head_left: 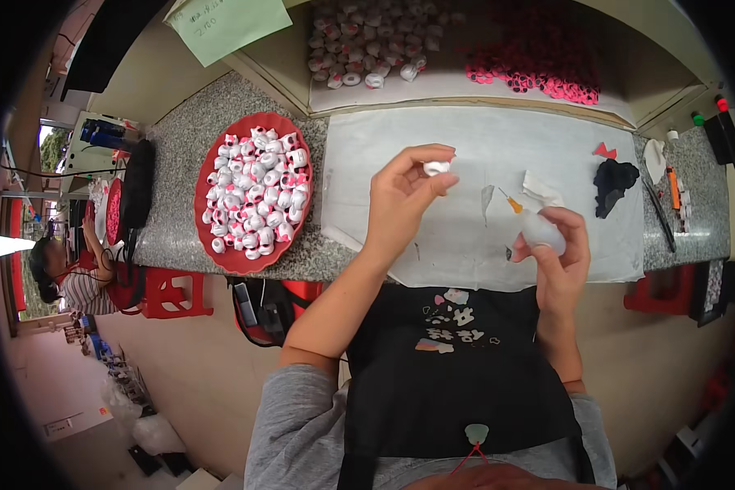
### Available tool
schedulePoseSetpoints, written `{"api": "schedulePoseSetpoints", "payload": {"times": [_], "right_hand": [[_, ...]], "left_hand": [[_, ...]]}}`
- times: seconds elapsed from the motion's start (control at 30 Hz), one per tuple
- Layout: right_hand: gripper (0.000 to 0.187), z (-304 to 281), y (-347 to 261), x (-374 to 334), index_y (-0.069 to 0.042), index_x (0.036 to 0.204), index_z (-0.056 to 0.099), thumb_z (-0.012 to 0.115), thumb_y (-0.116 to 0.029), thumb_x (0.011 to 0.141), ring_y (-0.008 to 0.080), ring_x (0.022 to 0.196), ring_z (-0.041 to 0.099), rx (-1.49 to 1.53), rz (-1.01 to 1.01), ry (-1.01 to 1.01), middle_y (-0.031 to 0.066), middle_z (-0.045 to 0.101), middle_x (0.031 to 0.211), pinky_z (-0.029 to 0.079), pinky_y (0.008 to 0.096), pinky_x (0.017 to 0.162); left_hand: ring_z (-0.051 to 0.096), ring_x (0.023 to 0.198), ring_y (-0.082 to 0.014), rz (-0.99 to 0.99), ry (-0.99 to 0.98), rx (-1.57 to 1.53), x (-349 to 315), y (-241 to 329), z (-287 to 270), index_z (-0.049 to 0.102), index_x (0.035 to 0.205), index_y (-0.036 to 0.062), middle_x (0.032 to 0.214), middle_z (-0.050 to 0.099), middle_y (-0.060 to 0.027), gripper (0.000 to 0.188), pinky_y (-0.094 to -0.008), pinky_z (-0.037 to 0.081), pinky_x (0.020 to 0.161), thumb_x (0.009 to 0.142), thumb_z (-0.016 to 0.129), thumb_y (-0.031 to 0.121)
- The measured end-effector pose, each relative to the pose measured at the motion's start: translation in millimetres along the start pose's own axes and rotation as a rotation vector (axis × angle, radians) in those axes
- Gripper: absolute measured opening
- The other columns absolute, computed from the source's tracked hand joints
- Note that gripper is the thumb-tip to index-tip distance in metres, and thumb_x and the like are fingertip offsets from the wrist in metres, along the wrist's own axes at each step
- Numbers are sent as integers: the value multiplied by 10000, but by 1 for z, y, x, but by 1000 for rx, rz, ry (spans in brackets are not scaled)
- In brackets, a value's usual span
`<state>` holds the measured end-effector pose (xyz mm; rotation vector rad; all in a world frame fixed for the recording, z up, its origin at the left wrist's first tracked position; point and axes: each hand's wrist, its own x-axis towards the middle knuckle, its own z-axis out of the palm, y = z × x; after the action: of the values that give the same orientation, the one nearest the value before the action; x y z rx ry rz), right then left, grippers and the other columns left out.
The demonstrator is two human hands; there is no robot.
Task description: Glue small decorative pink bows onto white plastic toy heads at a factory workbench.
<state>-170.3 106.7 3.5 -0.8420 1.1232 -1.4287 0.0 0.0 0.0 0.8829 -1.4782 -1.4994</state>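
Note:
My left hand [407, 192] pinches a small white piece [437, 168] between thumb and fingers, above the white paper sheet [367, 139]. In my right hand [570, 253] is a round, translucent squeeze bottle [542, 232], its orange needle tip [512, 203] pointing up and left toward the left hand. The needle and the white piece are apart. Left of my hands stands a red scalloped tray [202, 196], heaped with small white, pink and black figures [257, 188]. A crumpled white tissue [541, 189] lies just beyond the bottle.
Inside the shelf beyond the sheet are many white pieces [367, 41] and pink-and-black pieces [539, 61]. A black cloth [615, 186], a red scrap [604, 150] and an orange marker [674, 189] lie at right. Another person [90, 282] sits far left, near a red stool [171, 292].

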Motion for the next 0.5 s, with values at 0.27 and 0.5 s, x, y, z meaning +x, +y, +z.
{"api": "schedulePoseSetpoints", "payload": {"times": [0.27,0.5], "right_hand": [[274,22,0,1,-33,817,454,622,12,606,127,709,460,50,-447,152,92,436,876,384,211,544],[391,31,8,-9,-54,824,481,736,-50,528,143,654,478,-388,-769,-14,81,457,832,399,238,539]], "left_hand": [[502,857,-138,-46,126,-489,-50,-14,8,501,983,-13,998,492,-97,240,-245,427,733,744,513,-14],[490,921,-162,36,113,-458,-62,-25,1,415,1046,-18,1024,478,-135,333,-287,420,798,729,509,-54]]}}
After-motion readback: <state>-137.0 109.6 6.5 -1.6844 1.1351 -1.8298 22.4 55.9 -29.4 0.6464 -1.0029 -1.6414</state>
